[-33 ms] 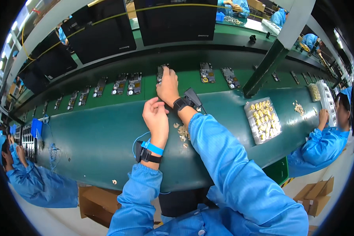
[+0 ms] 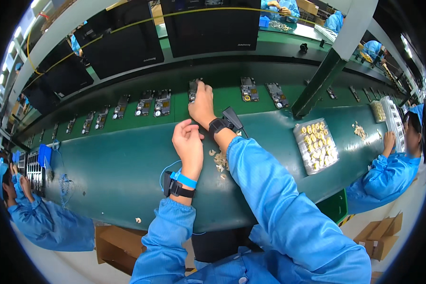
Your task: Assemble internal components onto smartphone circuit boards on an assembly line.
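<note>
My right hand point(image 2: 203, 105) reaches across to the green belt, its fingertips closed on the right side of a dark circuit board point(image 2: 192, 89). The fingers hide part of that board. Just nearer and to the left, my left hand point(image 2: 188, 144) hovers over the green worktop point(image 2: 113, 165) with loosely curled fingers, the thumb apart from them and no object visible between. Small pale peeled pieces point(image 2: 220, 163) lie scattered beside my right forearm. To the right, a clear plastic tray point(image 2: 310, 166) holds several round gold-coloured parts point(image 2: 318, 137).
More circuit boards point(image 2: 163, 102) are spaced along the belt point(image 2: 227, 102) on both sides. A dark green post point(image 2: 317, 85) rises at the right. Co-workers in blue sit at the left point(image 2: 47, 222) and right point(image 2: 383, 182). A blue wrist-strap cord point(image 2: 162, 173) hangs by my left wrist.
Almost nothing differs. My left hand has dropped very slightly; my right hand stays on the circuit board.
</note>
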`<action>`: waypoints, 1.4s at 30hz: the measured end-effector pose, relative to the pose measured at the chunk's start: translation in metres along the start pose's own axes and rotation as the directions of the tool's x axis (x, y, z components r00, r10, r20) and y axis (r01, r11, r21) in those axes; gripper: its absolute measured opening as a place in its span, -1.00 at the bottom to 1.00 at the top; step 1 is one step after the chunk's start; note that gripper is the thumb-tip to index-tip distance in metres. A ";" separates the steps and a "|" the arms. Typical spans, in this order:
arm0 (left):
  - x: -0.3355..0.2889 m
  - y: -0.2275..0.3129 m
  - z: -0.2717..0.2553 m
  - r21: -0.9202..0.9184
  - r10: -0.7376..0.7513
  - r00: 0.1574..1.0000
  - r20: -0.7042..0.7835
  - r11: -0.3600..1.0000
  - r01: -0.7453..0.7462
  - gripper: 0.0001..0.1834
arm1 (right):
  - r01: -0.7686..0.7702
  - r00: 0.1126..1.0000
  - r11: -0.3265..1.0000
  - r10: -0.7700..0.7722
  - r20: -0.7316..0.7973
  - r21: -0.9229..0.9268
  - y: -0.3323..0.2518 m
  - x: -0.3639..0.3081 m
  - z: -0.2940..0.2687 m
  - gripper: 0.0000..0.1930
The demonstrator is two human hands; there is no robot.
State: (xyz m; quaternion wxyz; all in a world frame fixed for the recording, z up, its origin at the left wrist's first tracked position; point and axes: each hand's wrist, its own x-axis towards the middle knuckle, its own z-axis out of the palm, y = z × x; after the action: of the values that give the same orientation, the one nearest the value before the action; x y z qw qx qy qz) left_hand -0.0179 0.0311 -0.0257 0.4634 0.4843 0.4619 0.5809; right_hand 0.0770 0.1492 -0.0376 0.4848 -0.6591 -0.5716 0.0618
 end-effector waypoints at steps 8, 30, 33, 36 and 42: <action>0.002 0.002 0.001 -0.006 -0.081 0.991 0.106 0.997 0.082 -0.68 | -0.467 0.884 0.730 0.407 0.232 0.498 0.011 0.024 -0.039 -0.27; 0.002 0.005 -0.008 -0.014 -0.031 0.998 0.047 0.999 0.032 -0.67 | 0.248 0.966 0.792 -0.241 0.087 -0.558 -0.026 -0.001 -0.067 -0.57; 0.005 0.001 -0.007 -0.112 0.069 0.993 -0.097 0.990 -0.080 -0.72 | 0.268 0.938 0.945 -0.212 0.275 -0.186 -0.034 0.004 -0.024 -0.41; 0.009 0.003 -0.014 -0.228 0.106 0.953 -0.283 0.958 -0.175 -0.74 | 0.152 0.949 0.935 -0.047 0.312 -0.319 -0.059 -0.002 0.005 -0.28; 0.012 0.010 -0.011 -0.252 0.080 0.958 -0.275 0.956 -0.152 -0.76 | -0.080 0.997 0.997 0.080 0.005 0.001 -0.043 0.009 0.034 -0.17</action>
State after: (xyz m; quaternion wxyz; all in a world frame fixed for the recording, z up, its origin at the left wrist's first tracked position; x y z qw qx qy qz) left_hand -0.0311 0.0401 -0.0157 0.4249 0.3619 0.4061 0.7236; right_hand 0.0282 0.1704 -0.0207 0.4809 -0.6812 -0.5457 0.0831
